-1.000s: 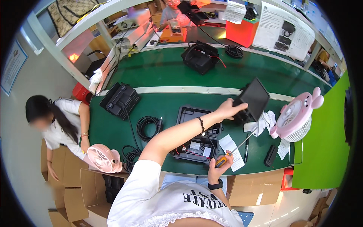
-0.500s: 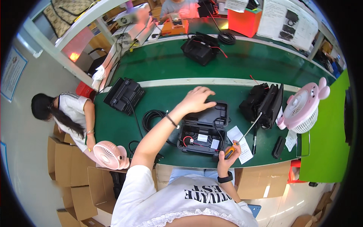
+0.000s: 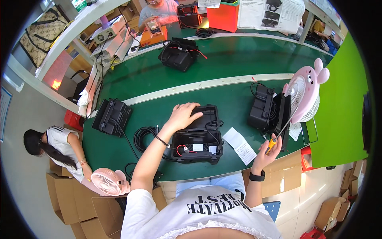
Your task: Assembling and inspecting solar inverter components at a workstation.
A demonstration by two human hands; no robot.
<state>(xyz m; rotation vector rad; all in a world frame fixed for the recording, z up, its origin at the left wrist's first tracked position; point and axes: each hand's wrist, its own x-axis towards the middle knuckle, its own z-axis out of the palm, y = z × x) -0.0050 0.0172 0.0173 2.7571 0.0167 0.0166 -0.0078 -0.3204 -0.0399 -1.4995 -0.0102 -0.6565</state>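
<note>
An opened black plastic case (image 3: 197, 159) lies in front of me, its lid (image 3: 205, 116) folded back on the far side. Inside are a red wire, a white connector and white labels. My left hand (image 3: 184, 116) rests at the lid's left edge with fingers stretched and thumb apart. In my right hand (image 3: 267, 155), near the table's front edge, is a screwdriver (image 3: 272, 145) with a yellow-orange handle, its long shaft pointing up and away. Beyond that hand another black case (image 3: 262, 107) stands with its lid open. A printed paper sheet (image 3: 240, 145) lies between my hands.
Coiled black cable (image 3: 144, 139) lies left of the near case, and another black case (image 3: 112, 117) is farther left. A pink rabbit-eared fan (image 3: 304, 93) stands at right, a second pink fan (image 3: 108, 181) at left. Beside it a co-worker (image 3: 59, 145) bends over. Cardboard boxes (image 3: 67, 195) fill the lower left.
My right hand has moved right with the screwdriver, away from the near case. My left hand has settled onto the lid's left edge. The whole view has shifted.
</note>
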